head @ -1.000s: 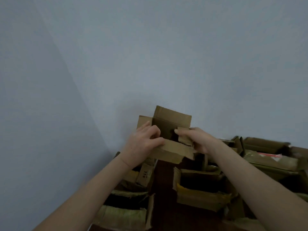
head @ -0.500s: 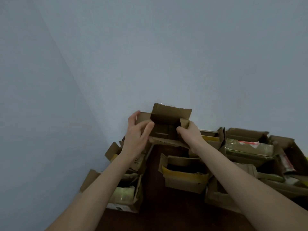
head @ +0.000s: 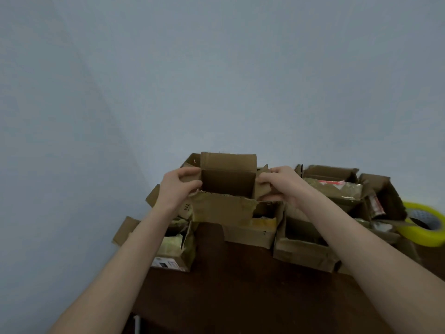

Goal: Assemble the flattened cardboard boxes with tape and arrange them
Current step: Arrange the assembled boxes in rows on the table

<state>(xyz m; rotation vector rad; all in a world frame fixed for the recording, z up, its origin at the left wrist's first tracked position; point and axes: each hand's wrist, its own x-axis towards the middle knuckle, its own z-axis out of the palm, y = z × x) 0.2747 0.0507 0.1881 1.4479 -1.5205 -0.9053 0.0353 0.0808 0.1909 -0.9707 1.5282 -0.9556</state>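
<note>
I hold a small open brown cardboard box up in front of the wall, above the other boxes. My left hand grips its left side flap and my right hand grips its right side flap. The back flap stands up, and the torn front flap hangs down toward me. A roll of yellow tape lies at the far right on the table.
Several assembled open cardboard boxes crowd the back of the dark brown table, against the pale blue wall. One box at the left sits by the table's left edge. The wall corner runs down the left side.
The view has tilted down and to the right, bringing the tape roll and more of the table into sight. Both hands have shifted out to the box's side flaps.
</note>
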